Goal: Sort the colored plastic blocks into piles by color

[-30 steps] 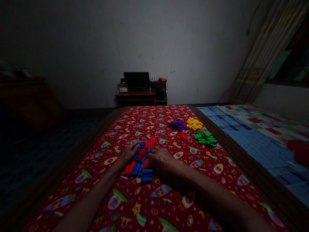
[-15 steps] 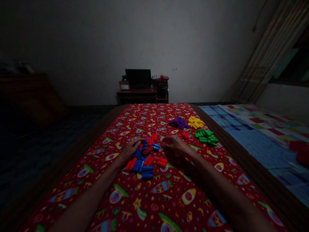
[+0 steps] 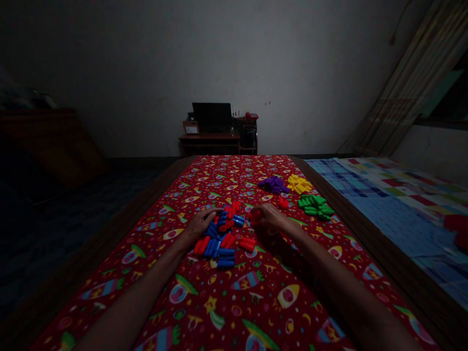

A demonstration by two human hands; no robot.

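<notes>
A mixed pile of red and blue plastic tube-shaped blocks [image 3: 215,245] lies on the red patterned cloth [image 3: 234,297]. My left hand [image 3: 198,225] rests against the pile's left side, its fingers stretched out over the blue pieces and holding none of them visibly. To the right of the pile, my right hand [image 3: 268,218] is closed on a red block [image 3: 255,217], just above the cloth. A pair of red tubes [image 3: 247,244] sits apart, at the pile's right edge. Beyond my right hand is another red block [image 3: 283,203].
Sorted heaps stand farther off at the right: purple blocks [image 3: 273,185], yellow blocks [image 3: 299,185] and green blocks [image 3: 316,207]. A dark wooden edge [image 3: 331,195] borders the cloth. Against the wall is a desk [image 3: 210,138] with a monitor [image 3: 212,116].
My right hand has turned slightly, and the red block in its fingers shows more clearly. My left hand stays at the pile. The whole view has shifted a little.
</notes>
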